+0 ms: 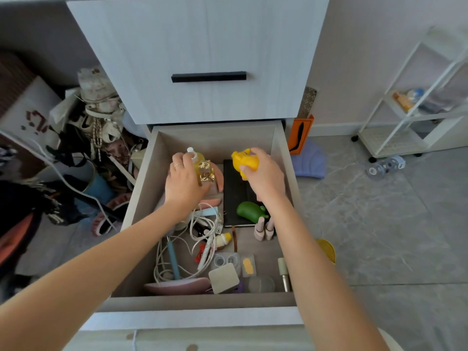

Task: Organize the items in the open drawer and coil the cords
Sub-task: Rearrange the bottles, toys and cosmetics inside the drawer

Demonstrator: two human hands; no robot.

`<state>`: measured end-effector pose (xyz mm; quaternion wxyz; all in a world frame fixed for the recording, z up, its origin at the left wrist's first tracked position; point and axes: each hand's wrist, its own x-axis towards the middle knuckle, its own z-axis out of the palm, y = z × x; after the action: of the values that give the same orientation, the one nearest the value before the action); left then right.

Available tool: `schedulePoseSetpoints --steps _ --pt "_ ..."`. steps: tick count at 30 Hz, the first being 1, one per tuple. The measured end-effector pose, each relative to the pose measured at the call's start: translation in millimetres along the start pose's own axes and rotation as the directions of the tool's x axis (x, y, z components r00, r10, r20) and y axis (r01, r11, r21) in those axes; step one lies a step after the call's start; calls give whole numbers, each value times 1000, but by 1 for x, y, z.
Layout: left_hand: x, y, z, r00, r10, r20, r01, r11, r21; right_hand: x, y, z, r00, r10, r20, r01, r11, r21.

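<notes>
The left hand (183,183) is curled round a yellow pump bottle (198,159) at the far left of the open drawer (202,301). The right hand (266,178) pinches a yellow toy (244,160) level with it, above a black notebook (235,193). The white cords (193,224) lie tangled below the left wrist, nearer the person, between the two forearms. A green toy (249,211) rests just beside the right wrist. Handling, as judged: the bottle appears rigid and possibly breakable, so grip the body, not the pump head, which may discharge. The yellow toy looks light and slightly yielding, and a fingertip hold suffices. The cords are limp and will snag on neighbouring items. Take hold at a plug end, draw each cord free, then coil it.
</notes>
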<state>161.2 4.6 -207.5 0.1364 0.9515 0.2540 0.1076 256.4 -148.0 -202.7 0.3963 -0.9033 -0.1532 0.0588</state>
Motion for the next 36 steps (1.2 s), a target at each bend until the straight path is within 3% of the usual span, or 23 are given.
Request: schedulePoseSetpoints --steps 4,7,11,14,20,24,28,30,32,34,36 --pt "11 11 21 1000 9 23 -6 989 -146 10 7 2 993 91 70 -106 961 257" --pt "17 8 31 999 -29 40 33 993 -114 15 9 3 967 193 168 -249 865 436" --pt "18 -2 33 999 -8 48 9 1000 -23 13 12 11 974 139 179 -199 901 386" --pt "17 -9 31 999 -9 44 9 1000 1 16 13 8 955 169 245 -250 902 352" --pt "12 -23 26 995 -61 84 86 936 -341 19 16 9 869 389 306 -489 770 410" --pt "13 -17 26 988 -131 77 150 911 -384 16 14 6 805 485 342 -589 717 372" --pt "13 -5 29 972 -222 73 232 878 -419 16 14 10 765 474 436 -635 667 389" --pt "6 7 28 943 -330 -47 294 891 -346 13 13 12 763 425 487 -633 645 429" --pt "-6 21 25 929 -276 -245 190 927 -324 11 9 13 766 365 529 -630 594 501" --pt "-16 30 23 950 -33 -312 -91 922 -376 7 -1 8 768 332 548 -620 601 505" --pt "-21 35 21 947 187 -260 -276 889 -365 3 -10 2 855 275 439 -449 817 361"
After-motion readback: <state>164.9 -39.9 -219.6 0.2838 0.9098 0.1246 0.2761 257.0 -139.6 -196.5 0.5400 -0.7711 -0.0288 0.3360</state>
